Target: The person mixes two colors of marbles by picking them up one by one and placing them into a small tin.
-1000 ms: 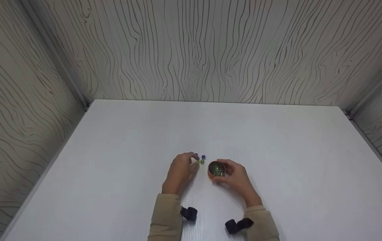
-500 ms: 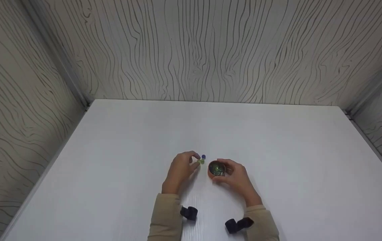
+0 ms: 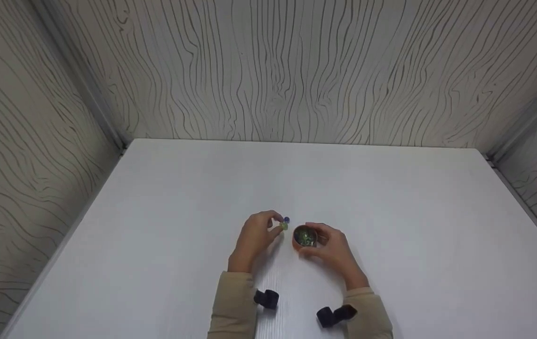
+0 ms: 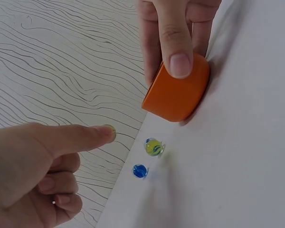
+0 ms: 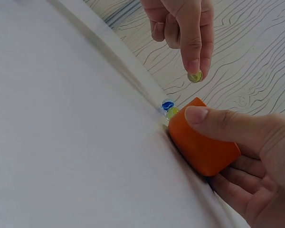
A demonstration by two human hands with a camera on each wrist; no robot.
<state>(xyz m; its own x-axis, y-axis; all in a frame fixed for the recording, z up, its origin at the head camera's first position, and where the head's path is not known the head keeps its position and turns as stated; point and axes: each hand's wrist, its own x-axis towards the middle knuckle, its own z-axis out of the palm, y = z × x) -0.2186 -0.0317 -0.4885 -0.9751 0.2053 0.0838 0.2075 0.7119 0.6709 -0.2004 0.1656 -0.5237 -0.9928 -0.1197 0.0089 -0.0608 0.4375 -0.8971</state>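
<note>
My left hand (image 3: 255,235) pinches a small yellow-green glass marble (image 5: 194,76) between thumb and index finger, held above the table in the right wrist view. Its other fingers are curled in. Near it on the table sit a yellow marble with a blue swirl (image 4: 153,147) and a blue marble (image 4: 139,171); a bit of blue shows behind the yellow one. My right hand (image 3: 332,247) grips a small orange cup (image 4: 178,95), thumb on the near side and fingers around the far side. The cup leans, and shiny greenish contents (image 3: 305,237) show inside it.
The white table (image 3: 179,188) spreads out around both hands. Wood-grain patterned panels (image 3: 268,70) stand at its back and sides. A dark wrist camera (image 3: 267,299) sits on each beige sleeve.
My left hand has moved slightly forward and to the right, with the pinched marble now rising off the table. My right hand and the cup stay almost still.
</note>
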